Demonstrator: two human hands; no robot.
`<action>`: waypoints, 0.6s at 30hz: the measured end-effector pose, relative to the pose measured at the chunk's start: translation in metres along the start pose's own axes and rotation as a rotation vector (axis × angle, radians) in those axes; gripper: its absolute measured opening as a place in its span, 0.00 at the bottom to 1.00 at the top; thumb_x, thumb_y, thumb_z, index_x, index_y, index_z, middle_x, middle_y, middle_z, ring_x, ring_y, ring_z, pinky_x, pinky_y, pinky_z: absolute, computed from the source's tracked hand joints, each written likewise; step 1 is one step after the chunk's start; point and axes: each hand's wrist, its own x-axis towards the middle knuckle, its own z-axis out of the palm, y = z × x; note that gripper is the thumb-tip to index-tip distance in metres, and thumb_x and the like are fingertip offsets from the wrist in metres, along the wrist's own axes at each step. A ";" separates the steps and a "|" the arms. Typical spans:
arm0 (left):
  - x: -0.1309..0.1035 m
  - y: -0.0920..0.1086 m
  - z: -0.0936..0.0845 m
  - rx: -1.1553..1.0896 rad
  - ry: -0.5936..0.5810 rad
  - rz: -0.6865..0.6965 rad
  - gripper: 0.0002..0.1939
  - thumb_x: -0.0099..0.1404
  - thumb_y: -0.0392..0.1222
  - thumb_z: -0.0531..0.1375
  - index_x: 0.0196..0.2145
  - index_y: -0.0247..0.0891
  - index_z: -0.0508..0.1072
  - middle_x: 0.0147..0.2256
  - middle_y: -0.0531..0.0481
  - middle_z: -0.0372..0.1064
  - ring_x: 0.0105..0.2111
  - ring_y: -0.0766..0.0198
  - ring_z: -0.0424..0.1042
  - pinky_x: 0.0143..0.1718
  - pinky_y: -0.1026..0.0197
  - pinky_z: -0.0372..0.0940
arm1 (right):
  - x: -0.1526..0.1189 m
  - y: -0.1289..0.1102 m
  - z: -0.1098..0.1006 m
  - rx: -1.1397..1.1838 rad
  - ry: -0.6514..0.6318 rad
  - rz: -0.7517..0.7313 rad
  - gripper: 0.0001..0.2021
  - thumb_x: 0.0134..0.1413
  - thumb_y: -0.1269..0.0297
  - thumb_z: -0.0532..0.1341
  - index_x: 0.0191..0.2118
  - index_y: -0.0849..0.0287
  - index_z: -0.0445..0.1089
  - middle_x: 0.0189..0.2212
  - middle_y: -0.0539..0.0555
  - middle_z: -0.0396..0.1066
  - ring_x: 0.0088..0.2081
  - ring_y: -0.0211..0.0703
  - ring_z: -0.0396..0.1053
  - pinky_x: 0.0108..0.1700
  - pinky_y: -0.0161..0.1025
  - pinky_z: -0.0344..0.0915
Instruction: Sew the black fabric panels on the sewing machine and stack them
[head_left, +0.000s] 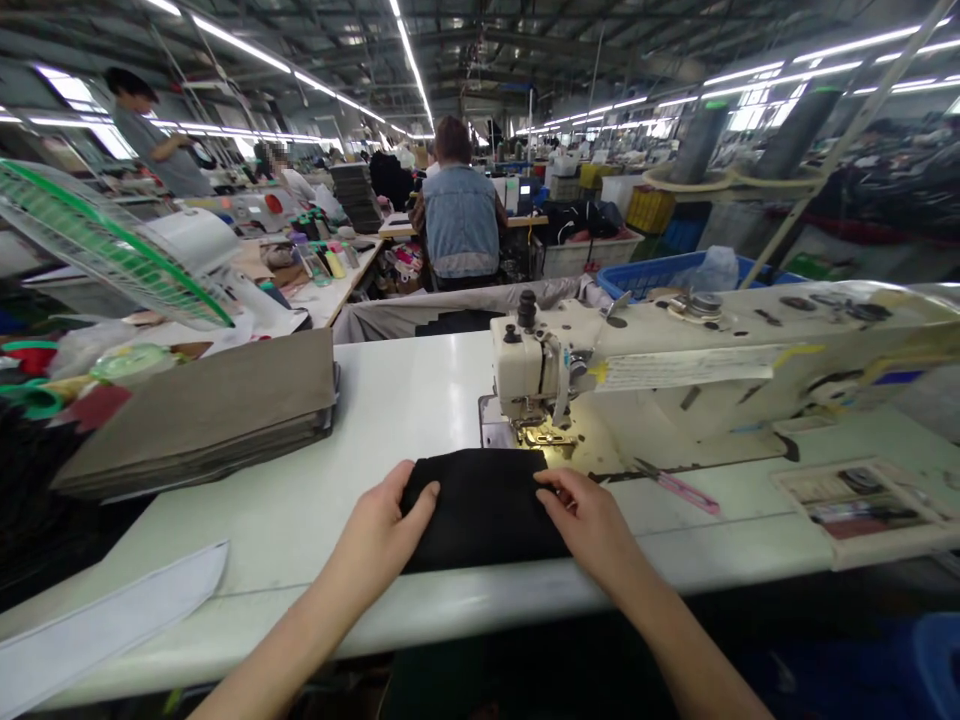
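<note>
A black fabric piece [484, 510] lies on the pale sewing table [300, 540], just in front of the sewing machine [529, 370]. My left hand [394, 510] grips its left edge, thumb on top and fingers tucked beneath. At the right edge, my right hand [581, 505] pinches the fabric between thumb and fingers. The far edge of the fabric is close to the lit needle area [551, 438]. Pink-handled scissors [682, 490] rest on the table right of my right hand.
A stack of grey-brown panels [217, 410] stands at the left, with a white strip [112, 625] nearer the front edge. A tool tray [862, 510] sits at the right. Beyond are a green-rimmed fan [112, 240], a blue basket [637, 278] and a seated person [459, 215].
</note>
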 end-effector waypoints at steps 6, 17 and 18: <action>0.014 -0.013 0.016 0.206 -0.045 0.000 0.07 0.65 0.46 0.52 0.31 0.43 0.64 0.27 0.49 0.72 0.31 0.53 0.74 0.33 0.57 0.62 | 0.009 0.008 0.006 -0.016 -0.023 -0.020 0.09 0.59 0.65 0.59 0.41 0.55 0.76 0.33 0.52 0.75 0.31 0.41 0.69 0.39 0.40 0.69; 0.016 -0.010 0.017 0.251 -0.018 -0.035 0.06 0.66 0.45 0.53 0.32 0.43 0.65 0.28 0.47 0.73 0.31 0.52 0.75 0.32 0.57 0.63 | 0.015 0.011 0.009 -0.071 -0.012 -0.012 0.09 0.58 0.67 0.59 0.41 0.56 0.76 0.34 0.53 0.76 0.32 0.42 0.71 0.40 0.40 0.69; 0.016 -0.009 0.017 0.259 -0.020 -0.036 0.07 0.66 0.46 0.53 0.32 0.43 0.65 0.28 0.47 0.74 0.31 0.51 0.75 0.32 0.57 0.63 | 0.016 0.011 0.008 -0.074 -0.017 -0.010 0.09 0.58 0.67 0.59 0.41 0.56 0.77 0.34 0.53 0.76 0.32 0.42 0.71 0.39 0.40 0.69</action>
